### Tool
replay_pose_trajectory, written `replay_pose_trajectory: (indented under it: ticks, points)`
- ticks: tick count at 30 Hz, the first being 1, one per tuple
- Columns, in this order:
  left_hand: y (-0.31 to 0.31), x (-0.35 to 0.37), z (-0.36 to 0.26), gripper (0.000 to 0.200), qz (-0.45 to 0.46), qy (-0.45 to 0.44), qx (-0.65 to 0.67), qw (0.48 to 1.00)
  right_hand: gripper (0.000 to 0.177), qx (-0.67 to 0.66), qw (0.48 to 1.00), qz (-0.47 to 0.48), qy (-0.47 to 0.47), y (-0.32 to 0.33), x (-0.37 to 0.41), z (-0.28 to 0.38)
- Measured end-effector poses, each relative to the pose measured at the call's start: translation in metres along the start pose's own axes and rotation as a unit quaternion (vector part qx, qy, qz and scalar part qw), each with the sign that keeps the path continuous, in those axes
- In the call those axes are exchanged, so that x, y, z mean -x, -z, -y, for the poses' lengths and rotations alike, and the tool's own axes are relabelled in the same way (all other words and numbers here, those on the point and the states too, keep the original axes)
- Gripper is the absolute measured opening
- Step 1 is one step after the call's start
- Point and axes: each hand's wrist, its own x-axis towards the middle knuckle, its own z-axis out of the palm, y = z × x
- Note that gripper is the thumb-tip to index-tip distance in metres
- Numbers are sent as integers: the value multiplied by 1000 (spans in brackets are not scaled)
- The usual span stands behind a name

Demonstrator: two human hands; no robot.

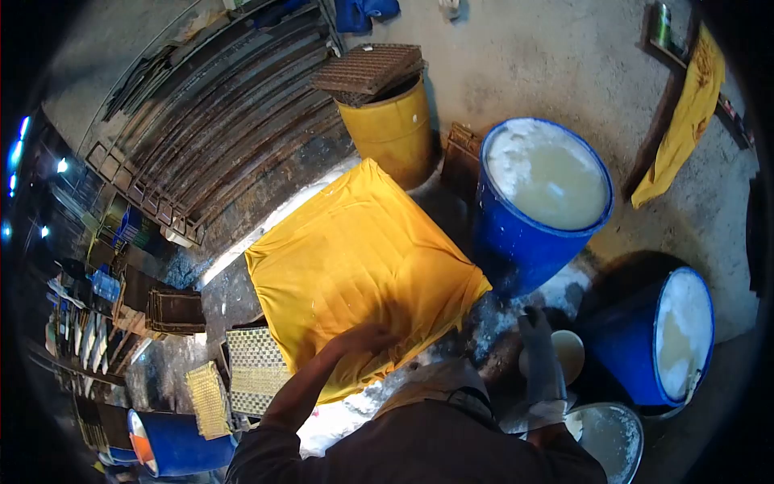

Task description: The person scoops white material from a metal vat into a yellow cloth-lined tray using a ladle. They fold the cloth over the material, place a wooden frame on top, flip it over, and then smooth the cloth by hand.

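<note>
A yellow cloth [347, 258] is spread over a square, flat-topped thing in front of me, hiding what lies beneath. My left hand [371, 336], bare, rests on the cloth near its close edge, fingers stretched out toward the right and partly in shadow. Wrinkles run through the fabric around it. My right hand [535, 327] wears a grey glove and is held out to the right of the cloth, its fingers apart with nothing visible in them. Below the gloved forearm is a round pale container [569, 357]. A wide metal basin [637, 436] holding cloudy liquid stands near my right elbow.
Two blue barrels [516, 250] [625, 355] with whitish, frothy liquid stand on the right. Behind the cloth, a yellow barrel [391, 133] carries brown slatted trays [367, 68]. A metal rack [234, 105] leans at left; woven mats [256, 367] and another blue barrel [181, 444] lie lower left.
</note>
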Motion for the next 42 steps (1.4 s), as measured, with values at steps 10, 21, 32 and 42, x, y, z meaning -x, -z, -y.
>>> replay_pose_trajectory:
  ticks: [10,21,32,42]
  points:
    - [0,96,-3,68,181,236,-182,937,47,431,861,-76,-259,173,107,-28]
    - [24,92,28,28,-67,-121,-158,978,27,429,882,-92,-173,157,293,-75]
    - [-21,60,-124,27,93,-308,7,947,32,281,914,-171,-238,172,303,-92]
    - [-263,29,-276,26,354,-244,85,899,37,-258,749,-503,-347,180,478,-243]
